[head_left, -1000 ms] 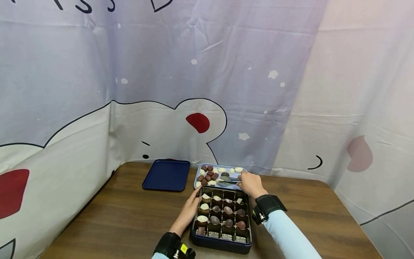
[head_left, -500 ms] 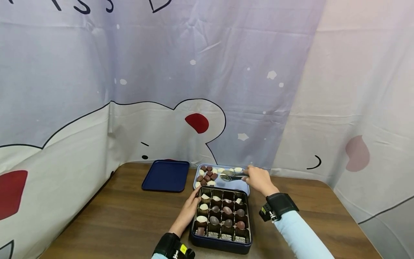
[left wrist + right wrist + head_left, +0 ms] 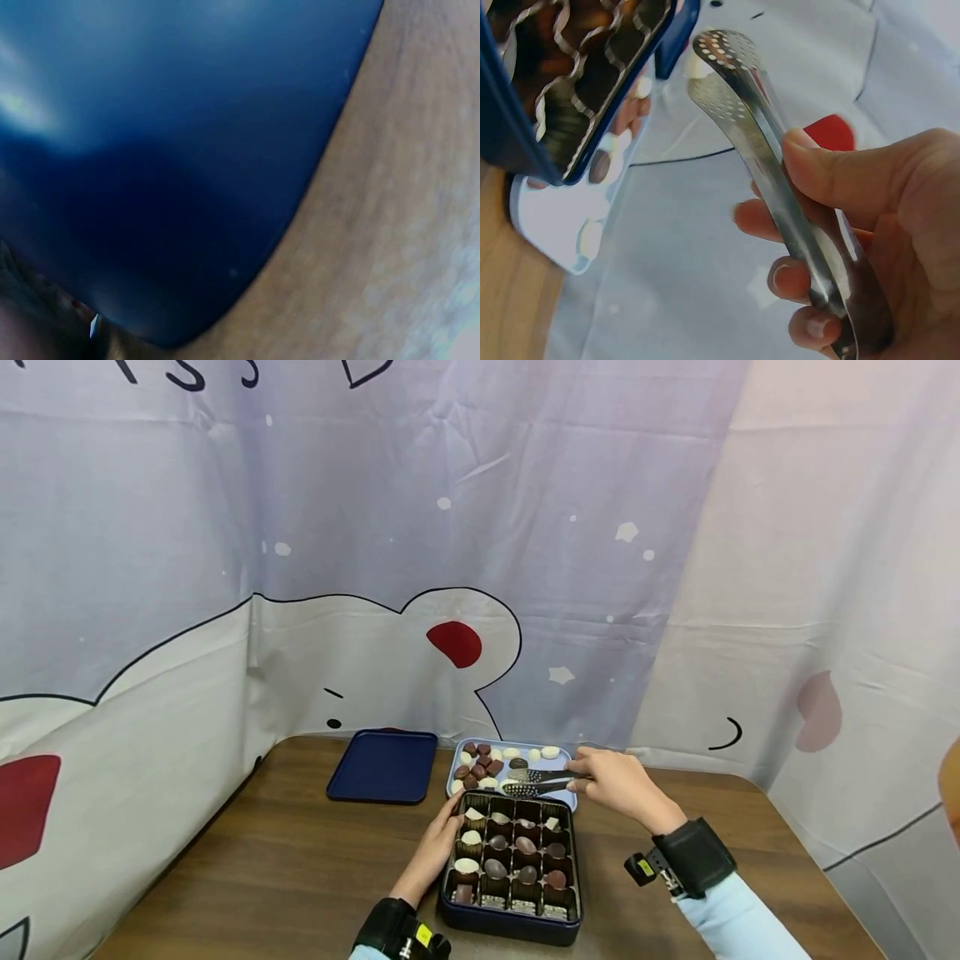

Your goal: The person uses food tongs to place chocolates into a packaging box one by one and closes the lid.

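My right hand (image 3: 618,785) grips steel tongs (image 3: 547,783) with dotted, perforated ends, above the light-blue tray (image 3: 455,760) of chocolates. In the right wrist view, a pale piece (image 3: 699,67) shows between the tong ends; whether they pinch it I cannot tell. My left hand (image 3: 431,853) holds the left wall of the navy chocolate box (image 3: 517,931), near its far corner. The box's divided insert has white, brown and dark chocolates in its rows. In the left wrist view, the box's side (image 3: 172,187) fills most of the picture.
Left of the tray, a navy lid (image 3: 384,767) lies flat on the wooden table (image 3: 300,860). The tray sits against the box's far edge, brown and white chocolates (image 3: 480,768) grouped on its left side. A printed cloth (image 3: 585,568) hangs behind the table.
My right hand has shifted to the right with the tongs, its wrist turning outward. The tong ends have lowered toward the box and stand farther apart. The left hand stays put.
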Demonstrator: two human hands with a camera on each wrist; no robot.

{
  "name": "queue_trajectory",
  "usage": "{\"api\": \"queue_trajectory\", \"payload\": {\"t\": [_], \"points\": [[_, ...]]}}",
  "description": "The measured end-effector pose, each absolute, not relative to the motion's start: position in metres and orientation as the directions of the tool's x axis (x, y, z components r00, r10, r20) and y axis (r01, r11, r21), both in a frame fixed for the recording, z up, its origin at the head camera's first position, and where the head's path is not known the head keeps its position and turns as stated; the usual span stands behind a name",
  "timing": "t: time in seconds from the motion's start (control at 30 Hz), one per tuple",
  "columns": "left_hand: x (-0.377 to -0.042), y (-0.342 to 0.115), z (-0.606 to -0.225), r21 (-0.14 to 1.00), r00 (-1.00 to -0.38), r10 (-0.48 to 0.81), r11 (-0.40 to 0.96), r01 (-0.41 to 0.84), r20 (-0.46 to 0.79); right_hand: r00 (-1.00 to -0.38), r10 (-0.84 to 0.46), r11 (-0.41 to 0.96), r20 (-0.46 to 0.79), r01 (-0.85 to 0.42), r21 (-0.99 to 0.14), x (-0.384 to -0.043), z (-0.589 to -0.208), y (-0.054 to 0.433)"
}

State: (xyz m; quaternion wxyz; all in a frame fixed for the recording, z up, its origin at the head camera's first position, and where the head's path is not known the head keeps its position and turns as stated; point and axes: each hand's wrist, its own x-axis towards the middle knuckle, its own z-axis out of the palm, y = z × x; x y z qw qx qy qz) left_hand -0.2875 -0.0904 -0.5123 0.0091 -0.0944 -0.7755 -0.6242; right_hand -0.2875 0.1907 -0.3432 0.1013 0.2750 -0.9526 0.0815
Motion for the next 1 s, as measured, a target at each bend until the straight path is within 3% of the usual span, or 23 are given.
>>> {"api": "queue_trajectory", "payload": {"t": [0.23,0.47,0.67,0.83,1.0], "points": [[-0.286,-0.09,-0.511,0.965,-0.981,0.145,0.213,0.155,0.126,-0.742,-0.622,0.762,0.251,-0.647,-0.025,-0.257,-0.336,0.187],[-0.265,-0.09,-0.477,0.974,-0.982,0.153,0.182,0.134,0.106,-0.685,-0.702,0.693,0.193,-0.72,-0.035,-0.237,-0.336,0.18],[-0.263,-0.089,-0.476,0.974,-0.983,0.148,0.182,0.133,0.107,-0.649,-0.745,0.65,0.155,-0.758,-0.053,-0.227,-0.345,0.175],[-0.263,-0.089,-0.475,0.972,-0.984,0.139,0.189,0.138,0.112,-0.657,-0.744,0.656,0.117,-0.753,-0.055,-0.227,-0.35,0.171],[-0.262,-0.089,-0.475,0.973,-0.984,0.145,0.19,0.13,0.103,-0.708,-0.703,0.696,0.058,-0.703,-0.147,-0.228,-0.349,0.173]]}}
